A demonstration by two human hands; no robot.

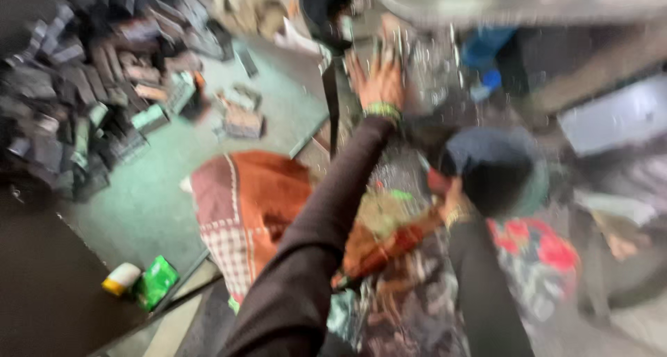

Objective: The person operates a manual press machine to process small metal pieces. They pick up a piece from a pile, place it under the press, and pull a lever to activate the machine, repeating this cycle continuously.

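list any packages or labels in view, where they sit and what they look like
Crumpled green packet: lower left on the floor, shiny green with pale markings, too blurred to make out.
White cylindrical container with a yellow end: lying touching the packet's left side.
No signs or screens can be made out.

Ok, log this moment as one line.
left hand: spread open, reaching forward | right hand: at dark round object, grip unclear | view: blurred

Workshop: heaped dark metal parts point(83, 86), machine point(431, 9).
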